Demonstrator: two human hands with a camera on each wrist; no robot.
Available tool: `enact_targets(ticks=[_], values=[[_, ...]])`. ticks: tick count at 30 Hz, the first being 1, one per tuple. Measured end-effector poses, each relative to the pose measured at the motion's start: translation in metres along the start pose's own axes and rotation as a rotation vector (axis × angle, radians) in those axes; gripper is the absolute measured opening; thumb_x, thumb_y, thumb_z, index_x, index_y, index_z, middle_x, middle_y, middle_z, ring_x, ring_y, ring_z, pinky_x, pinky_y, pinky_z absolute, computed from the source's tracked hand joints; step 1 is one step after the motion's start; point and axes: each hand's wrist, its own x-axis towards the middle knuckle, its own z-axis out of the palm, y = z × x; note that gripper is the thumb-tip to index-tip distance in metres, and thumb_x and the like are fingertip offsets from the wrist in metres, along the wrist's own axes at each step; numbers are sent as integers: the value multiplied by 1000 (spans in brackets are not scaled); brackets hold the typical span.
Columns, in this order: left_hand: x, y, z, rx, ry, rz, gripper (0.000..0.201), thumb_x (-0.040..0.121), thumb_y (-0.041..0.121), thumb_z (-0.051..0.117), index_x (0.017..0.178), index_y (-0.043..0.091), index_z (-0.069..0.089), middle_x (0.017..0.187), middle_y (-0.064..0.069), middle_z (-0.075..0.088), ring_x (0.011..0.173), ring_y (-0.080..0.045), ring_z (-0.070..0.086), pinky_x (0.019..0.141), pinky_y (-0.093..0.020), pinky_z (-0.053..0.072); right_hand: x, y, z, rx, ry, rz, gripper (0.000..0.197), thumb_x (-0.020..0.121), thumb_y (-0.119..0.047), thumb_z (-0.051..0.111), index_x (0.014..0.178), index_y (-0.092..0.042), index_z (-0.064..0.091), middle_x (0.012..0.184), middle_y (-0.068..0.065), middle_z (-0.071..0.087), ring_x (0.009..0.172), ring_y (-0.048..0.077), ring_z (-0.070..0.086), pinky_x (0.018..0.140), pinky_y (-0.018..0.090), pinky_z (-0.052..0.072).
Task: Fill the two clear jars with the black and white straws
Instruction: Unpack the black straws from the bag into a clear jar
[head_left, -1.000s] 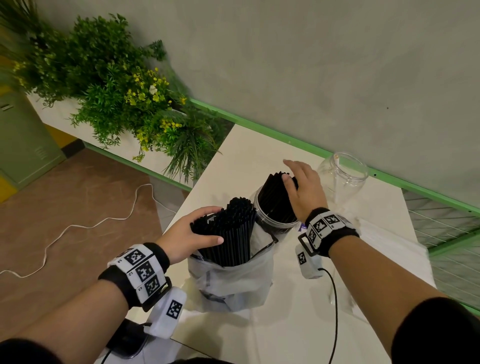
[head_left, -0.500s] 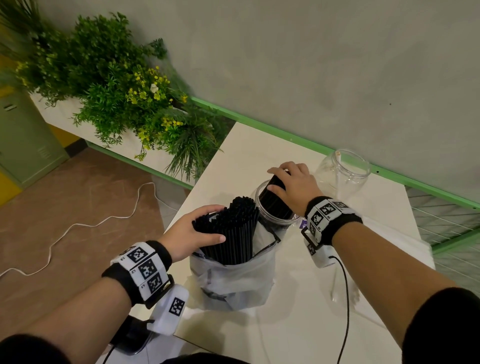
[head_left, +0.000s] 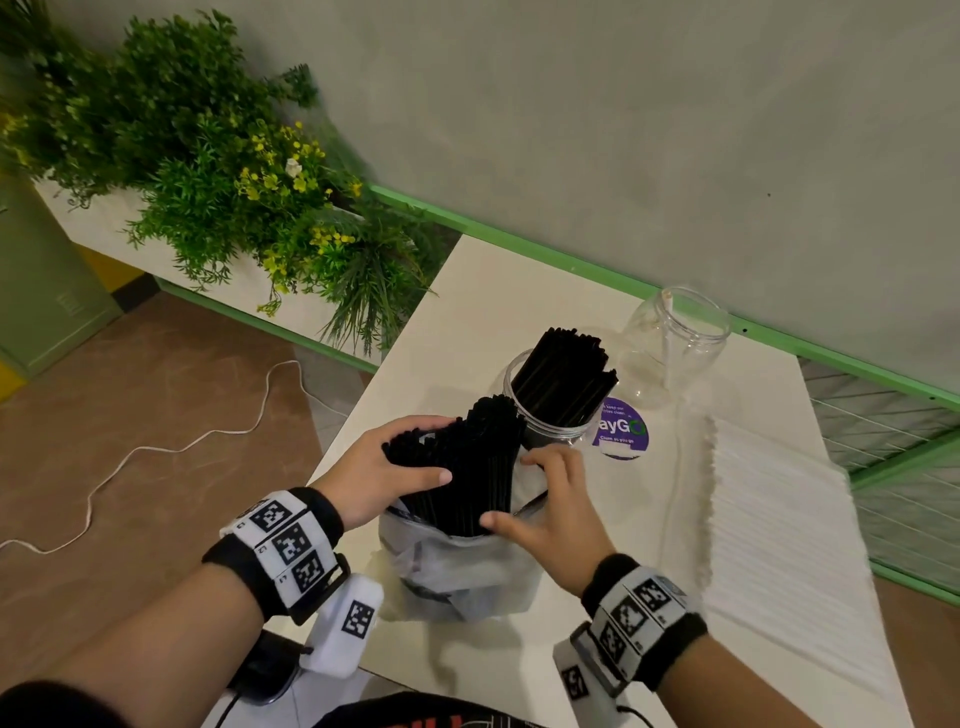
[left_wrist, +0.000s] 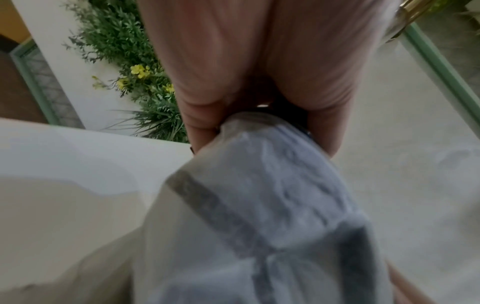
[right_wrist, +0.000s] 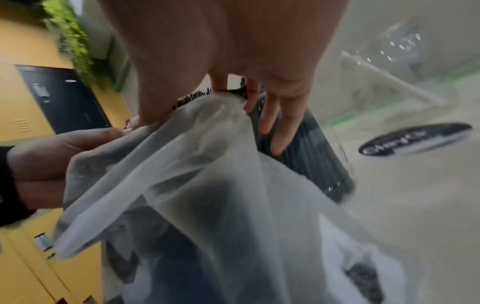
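Looks like a cafe or shop-type indoor space, not a home. White table (head_left: 467, 312) against a grey wall (head_left: 623, 130) with green trim (head_left: 519, 236). Purple round sticker (head_left: 618, 428) on the table, text partly readable, a "clean as you go" style notice. Long white planter (head_left: 104, 228) of green plants (head_left: 208, 156) with yellow flowers by the wall. Yellow and green lockers (right_wrist: 28, 123) with a dark door. Brown tile floor (head_left: 156, 415), white cable (head_left: 156, 447) trailing across it. Wire mesh panel (head_left: 883, 426) at the right.
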Motion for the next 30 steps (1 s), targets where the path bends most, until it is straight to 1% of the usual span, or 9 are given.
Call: enact_targets(ticks=[3,5,8,12,16,18,22,25,30], values=[[-5,3,12,-67,-38,-14,50,73,5,79,114,29,65,119,8,66,113,-5,59,101,-29,46,4,-10,9,232,-136,133,96,57,-50,85,132,-26,29,132,-8,41,125,0,40,98,7,36],[-9,6,19,-129,-72,2,51,74,-3,74,117,22,63,118,3,66,111,-7,60,93,-20,49,8,-17,13,306,-114,101,100,57,-34,90,133,-31,26,133,-10,45,126,1,43,103,15,39],[-12,13,21,-169,-40,93,57,72,-4,76,123,17,58,123,0,62,117,-9,57,95,-18,45,11,-34,8,292,-11,-1,103,56,-34,90,138,-32,28,136,-6,47,128,6,44,108,26,38],[-8,17,14,-255,-5,144,80,63,7,84,134,17,49,129,1,58,120,-8,55,95,-20,46,15,-48,-6,147,78,-181,90,64,-28,88,139,-24,38,127,-4,47,121,-5,42,103,10,32],[-10,4,12,-168,-49,66,83,59,8,87,130,27,48,126,6,59,117,-3,55,93,-16,45,16,-36,2,-15,-55,-106,92,62,-34,88,139,-20,41,121,-4,41,112,2,40,97,-2,23],[-13,0,12,-156,-29,41,76,63,-1,82,124,32,50,122,9,60,110,2,57,86,-11,45,13,-26,5,-76,-82,-68,93,61,-39,88,140,-21,41,119,-5,38,112,4,39,99,3,27],[-15,-3,15,-168,-37,26,73,66,-6,78,123,30,51,121,7,61,109,3,58,84,-11,45,8,-22,1,-364,20,-123,90,56,-54,84,133,-22,49,125,2,41,114,19,39,98,34,38],[-16,-2,15,-169,-50,29,72,67,-9,77,125,27,51,122,6,61,108,3,59,84,-10,45,5,-32,-2,-558,116,-221,87,54,-54,83,129,-21,52,128,4,44,113,24,40,90,37,37],[-15,1,17,-158,-65,24,75,67,-9,77,131,18,49,117,8,61,102,8,59,81,-7,44,16,-28,1,-357,-9,-200,98,57,-54,81,137,-11,46,117,6,52,106,24,44,96,34,40]])
